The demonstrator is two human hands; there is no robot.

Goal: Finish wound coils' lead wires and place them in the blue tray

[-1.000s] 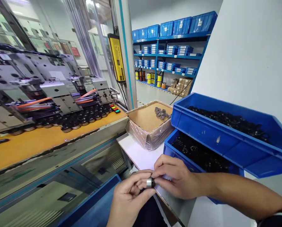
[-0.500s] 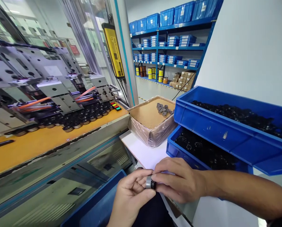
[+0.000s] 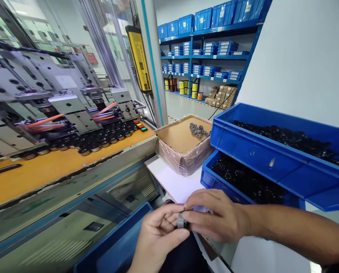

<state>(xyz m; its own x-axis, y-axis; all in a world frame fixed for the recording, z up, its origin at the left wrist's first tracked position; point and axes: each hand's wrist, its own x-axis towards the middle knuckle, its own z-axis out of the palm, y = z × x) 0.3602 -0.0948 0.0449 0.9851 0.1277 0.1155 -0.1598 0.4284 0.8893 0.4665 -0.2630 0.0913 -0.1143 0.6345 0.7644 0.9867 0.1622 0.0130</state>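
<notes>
A small round part [image 3: 181, 220], with a grey metal band and a black end, is held low in the middle of the view. My left hand [image 3: 160, 231] is closed around it, with thumb and fingertips at its sides. From the right, the fingers of my right hand [image 3: 215, 216] are pinched against the black end and cover much of it. A bit of something dark [image 3: 208, 211] shows between my right fingers, too small to name.
On the left, a machine [image 3: 78, 102] stands over an orange bench [image 3: 55, 165] bearing rows of black round parts [image 3: 103, 140]. Ahead is a plastic-wrapped carton [image 3: 172, 151] with metal parts. Stacked blue bins [image 3: 260, 149] of black parts stand right; another blue bin [image 3: 115, 246] sits below.
My right fingers have shifted slightly on the round part, and its grey band is turned a little. A dark bit now shows between those fingers. The view has shifted slightly.
</notes>
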